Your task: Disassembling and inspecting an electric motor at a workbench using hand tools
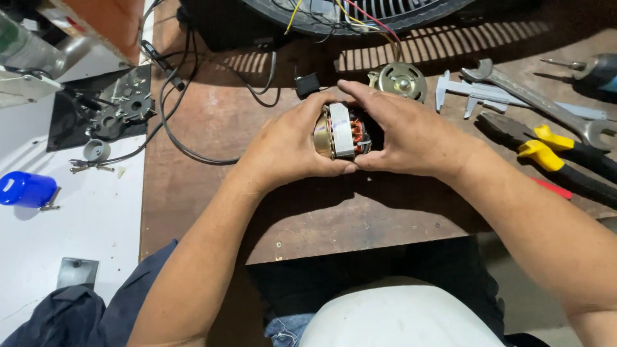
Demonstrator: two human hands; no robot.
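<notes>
Fingers [360, 90] of both hands round motor [342, 130]

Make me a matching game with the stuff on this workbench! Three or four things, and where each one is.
Things:
1. motor core
2. pliers
3. blue cap
4. round metal cover

Places:
A. on the white surface at far left
B. between both hands
C. just behind the right hand
D. at the right, yellow handles, beside the spanner

Pairs: 1-B, 2-D, 3-A, 4-C. The left hand grips the core too.
</notes>
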